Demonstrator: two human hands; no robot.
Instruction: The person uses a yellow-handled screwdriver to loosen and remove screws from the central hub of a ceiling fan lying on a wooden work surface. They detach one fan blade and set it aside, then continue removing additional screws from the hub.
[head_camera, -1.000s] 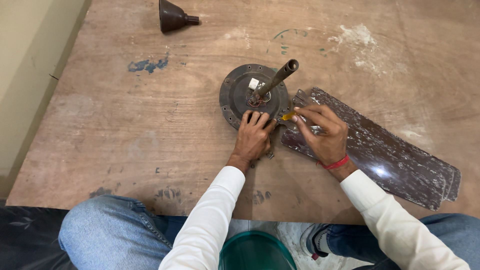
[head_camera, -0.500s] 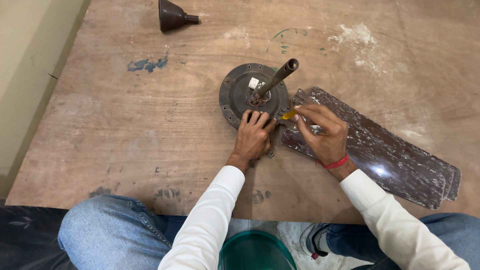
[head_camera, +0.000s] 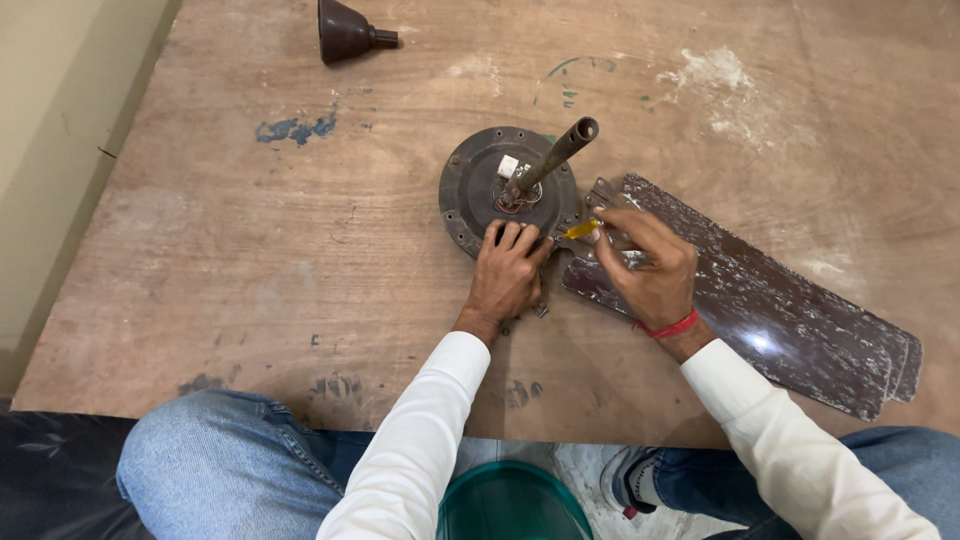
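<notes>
We see the left hand (head_camera: 508, 275) pressed flat on the near edge of the motor (head_camera: 505, 190), a dark round disc lying on the board (head_camera: 250, 250); its fingers are spread on the rim and grasp nothing. The right hand (head_camera: 650, 265), just right of the left, pinches a small yellow tool (head_camera: 580, 229) between thumb and fingertips, its tip pointing left to where the disc meets the blade (head_camera: 760, 300). From the middle of the disc, beyond the left fingers, a rod (head_camera: 555, 158) rises, tilted to the right. The blade, dark and worn, stretches right from under the right hand. A dark cone (head_camera: 347, 32) lies well beyond both hands, and a green bucket (head_camera: 512, 505) sits behind the wrists, between the knees.
</notes>
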